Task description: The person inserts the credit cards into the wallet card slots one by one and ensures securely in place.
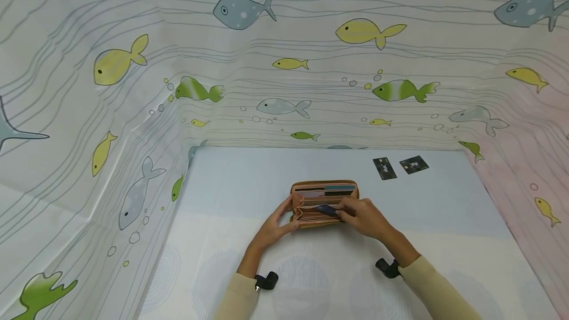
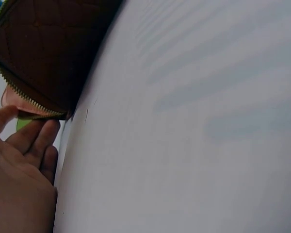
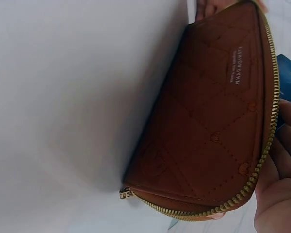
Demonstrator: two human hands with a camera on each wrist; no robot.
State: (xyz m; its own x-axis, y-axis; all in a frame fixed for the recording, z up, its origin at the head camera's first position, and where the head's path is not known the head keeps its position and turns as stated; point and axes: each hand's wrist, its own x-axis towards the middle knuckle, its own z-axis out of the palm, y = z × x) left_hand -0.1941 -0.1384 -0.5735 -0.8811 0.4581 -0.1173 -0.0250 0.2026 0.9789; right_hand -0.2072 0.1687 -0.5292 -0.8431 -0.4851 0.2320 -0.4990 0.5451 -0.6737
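A brown quilted zip wallet [image 1: 324,222] stands unzipped on the table, its card slots and folds facing up. In the right wrist view the wallet [image 3: 208,111] shows its gold zip and stamped lettering. My left hand [image 1: 272,231] grips the wallet's left end; the left wrist view has this hand [image 2: 24,155] with thumb and fingers at the zip edge. Between thumb and fingers my right hand [image 1: 366,217] pinches a dark blue card [image 1: 326,210], which lies partly over the inner folds. That card [image 3: 287,77] shows a chip in the right wrist view.
Two black cards lie on the table's back right, one black card [image 1: 385,168] beside the other black card [image 1: 414,164]. Other cards [image 1: 340,187] sit in the wallet's rear slots. A fish-patterned sheet [image 1: 284,78] hangs behind the pale table [image 1: 249,177] and at its sides.
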